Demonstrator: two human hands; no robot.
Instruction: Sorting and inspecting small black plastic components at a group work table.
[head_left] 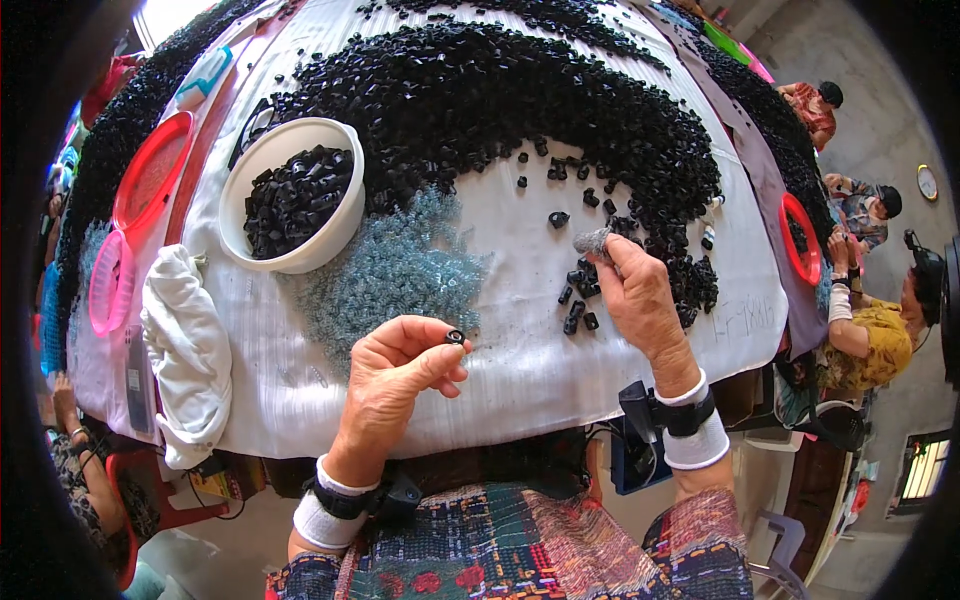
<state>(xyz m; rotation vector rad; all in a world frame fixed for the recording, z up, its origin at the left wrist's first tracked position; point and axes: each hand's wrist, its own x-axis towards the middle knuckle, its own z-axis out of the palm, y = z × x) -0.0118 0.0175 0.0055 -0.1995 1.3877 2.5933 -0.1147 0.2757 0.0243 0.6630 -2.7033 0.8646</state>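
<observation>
My left hand point(395, 375) pinches a small black cylindrical part point(455, 338) with a round hole between thumb and fingertips, just over the table's near side. Out to the right, my right hand point(637, 290) hangs above a few loose black parts point(573, 318), its fingers drawn together. A grey wrap point(592, 241) covers one of its fingertips; what these fingers hold, if anything, is hidden. Between the hands and the bowl spreads a pile of small clear bluish pieces point(400, 275). White bands and black straps circle both wrists.
A white bowl point(345, 215) of black parts stands at left. Behind lies a broad heap of black parts point(480, 95). A bunched white cloth point(185, 350), a pink basket point(108, 283) and a red basket point(152, 170) lie far left. Another person point(870, 335) sits at right by a red-rimmed basket point(799, 238).
</observation>
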